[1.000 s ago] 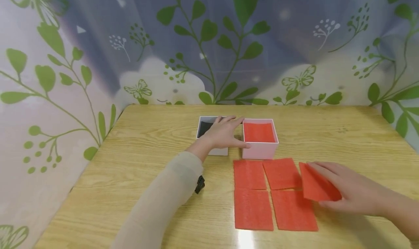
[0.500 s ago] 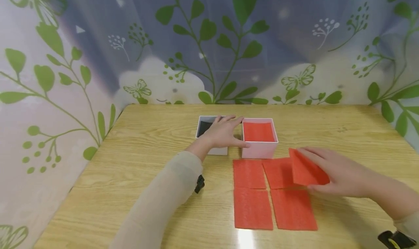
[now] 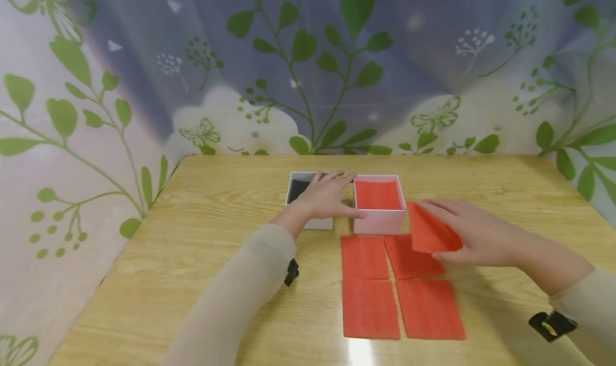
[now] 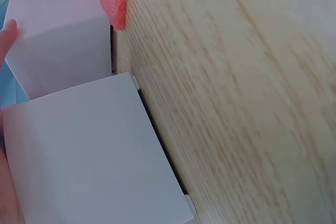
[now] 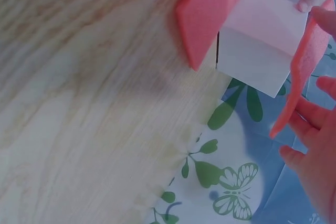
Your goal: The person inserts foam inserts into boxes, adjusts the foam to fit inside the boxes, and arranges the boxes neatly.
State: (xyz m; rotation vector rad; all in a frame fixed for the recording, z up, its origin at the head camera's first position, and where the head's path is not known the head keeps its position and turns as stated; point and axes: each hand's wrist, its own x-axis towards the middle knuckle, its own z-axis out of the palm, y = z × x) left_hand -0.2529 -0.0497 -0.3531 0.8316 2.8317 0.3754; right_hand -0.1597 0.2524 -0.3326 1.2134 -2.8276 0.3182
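Landmark: the pink box [image 3: 378, 216], standing open on the wooden table [image 3: 212, 232], with a red lining visible inside it.
Left hand: my left hand [image 3: 327, 197] lies just left of the pink box, palm down over the grey box [image 3: 308, 205]; my thumb reaches across to the pink box's near left corner and touches it.
Left fingers: extended and relaxed, laid flat over the grey box's top, gripping nothing.
Grey box: directly left of the pink box, the two almost touching; its interior shows black at the far left corner.
Right hand: my right hand [image 3: 469, 232] is just right of the pink box and a little nearer to me, raised above the table.
Right fingers: pinching one red foam sheet [image 3: 430, 229], fingers on top and thumb beneath; the right wrist view shows the sheet bending in my grip.
Held sheet: tilted, lifted off the table, its far corner level with the pink box's right wall and close beside it; whether it touches the box I cannot tell.
Flat sheets: four red foam sheets [image 3: 368, 307] lie on the table in front of the pink box, two rows of two, edges nearly meeting; the held sheet overhangs the right one in the nearer-to-box row.
Sleeves: pale sleeves on both forearms, each with a small black device at the wrist.
Backdrop: a leaf-and-butterfly curtain [image 3: 308, 66] hangs behind the table, well beyond the pink box.
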